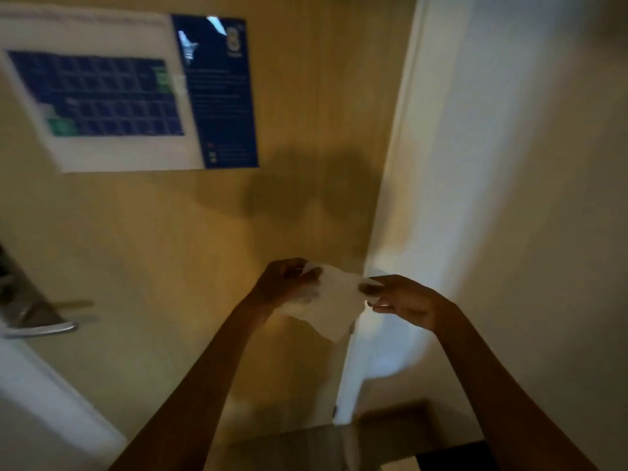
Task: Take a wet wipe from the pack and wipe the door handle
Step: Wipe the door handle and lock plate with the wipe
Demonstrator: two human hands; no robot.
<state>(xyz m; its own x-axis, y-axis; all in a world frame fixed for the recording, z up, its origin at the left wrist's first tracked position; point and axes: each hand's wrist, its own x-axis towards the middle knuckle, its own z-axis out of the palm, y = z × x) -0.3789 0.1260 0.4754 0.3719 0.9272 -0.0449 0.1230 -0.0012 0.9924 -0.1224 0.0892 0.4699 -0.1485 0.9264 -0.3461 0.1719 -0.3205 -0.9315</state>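
The tan door (163,232) I face carries everything here. High on it, a white notice (112,96) with a blue grid and a dark blue side panel sits flat against the wood; its print is too blurred to read. At my far left, a metal plate (23,297) is fixed to the door, and the silver door handle (44,329) juts from its lower end. Below, a strip of brown floor (306,443) shows.

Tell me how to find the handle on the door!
Start at the big blue and white poster on the tan wooden door, then look down to the far left edge. The silver metal lever door handle juts sideways from a grey metal plate. It is the only shiny thing there.
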